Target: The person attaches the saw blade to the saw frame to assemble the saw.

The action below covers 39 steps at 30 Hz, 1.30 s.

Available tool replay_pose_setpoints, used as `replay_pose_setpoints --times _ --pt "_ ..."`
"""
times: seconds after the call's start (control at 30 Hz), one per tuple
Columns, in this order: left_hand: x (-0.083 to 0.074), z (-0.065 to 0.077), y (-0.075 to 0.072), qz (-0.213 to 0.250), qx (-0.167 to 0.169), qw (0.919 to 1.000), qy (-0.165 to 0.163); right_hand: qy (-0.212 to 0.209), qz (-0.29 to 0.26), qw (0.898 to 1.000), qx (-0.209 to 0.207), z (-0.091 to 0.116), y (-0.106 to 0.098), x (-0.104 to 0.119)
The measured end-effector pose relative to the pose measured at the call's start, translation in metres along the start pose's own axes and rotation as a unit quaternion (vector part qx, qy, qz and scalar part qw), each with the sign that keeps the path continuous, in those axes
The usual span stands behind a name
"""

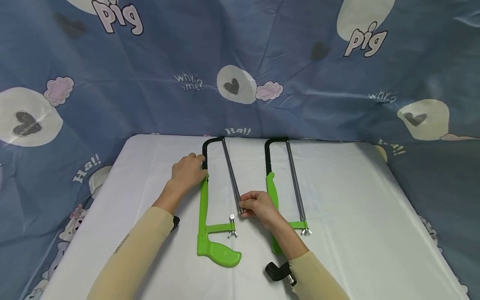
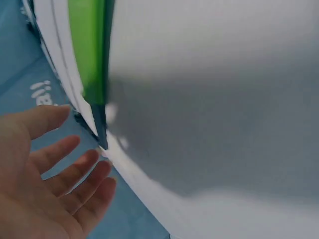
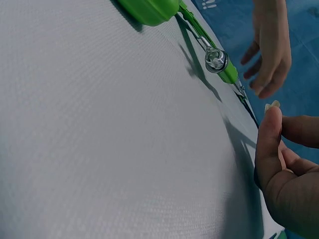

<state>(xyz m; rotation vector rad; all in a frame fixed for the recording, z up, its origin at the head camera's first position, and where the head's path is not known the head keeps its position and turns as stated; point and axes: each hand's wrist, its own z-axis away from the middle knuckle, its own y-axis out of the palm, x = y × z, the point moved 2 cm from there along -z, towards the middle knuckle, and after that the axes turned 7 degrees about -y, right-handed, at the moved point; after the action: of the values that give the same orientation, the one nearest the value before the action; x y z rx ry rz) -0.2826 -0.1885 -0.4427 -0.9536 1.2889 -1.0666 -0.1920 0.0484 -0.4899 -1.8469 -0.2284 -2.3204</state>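
Two hacksaws with green handles and black front frames lie on the white table. On the left hacksaw (image 1: 203,204), the grey blade (image 1: 231,171) meets the frame at the far end, while its near end stands out to the right of the bolt and wing nut (image 1: 232,233). My right hand (image 1: 258,206) pinches that near end between thumb and fingers. My left hand (image 1: 188,171) is at the black frame above the green part, its fingers (image 2: 75,174) loosely spread in the left wrist view. Partly behind my right hand lies the right hacksaw (image 1: 272,189), its blade (image 1: 296,183) running down to its wing nut.
The white tabletop (image 1: 356,216) spreads out on both sides of the saws. A blue printed cloth (image 1: 307,104) hangs behind and around it. A black wrist device (image 1: 277,271) is by my right sleeve.
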Motion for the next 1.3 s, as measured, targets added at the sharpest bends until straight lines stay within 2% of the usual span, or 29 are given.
replay_pose_setpoints --times 0.23,0.43,0.53,0.8,1.3 --pt "0.002 -0.033 -0.002 -0.011 0.009 0.9999 0.004 -0.003 -0.008 1.000 -0.004 0.002 -0.002 -0.003" --pt "0.002 -0.045 0.004 -0.013 0.051 0.9986 -0.011 -0.019 -0.016 1.000 -0.006 0.002 0.000 0.002" --pt "0.004 -0.047 0.008 -0.010 0.061 0.9981 -0.010 -0.022 -0.015 1.000 -0.005 0.000 0.000 0.003" --pt "0.001 -0.051 0.009 -0.017 0.059 0.9981 -0.004 -0.015 -0.012 1.000 -0.009 -0.002 -0.003 0.002" --pt "0.003 -0.038 0.013 -0.007 0.045 0.9989 -0.015 -0.007 -0.018 1.000 -0.009 0.001 0.000 -0.002"
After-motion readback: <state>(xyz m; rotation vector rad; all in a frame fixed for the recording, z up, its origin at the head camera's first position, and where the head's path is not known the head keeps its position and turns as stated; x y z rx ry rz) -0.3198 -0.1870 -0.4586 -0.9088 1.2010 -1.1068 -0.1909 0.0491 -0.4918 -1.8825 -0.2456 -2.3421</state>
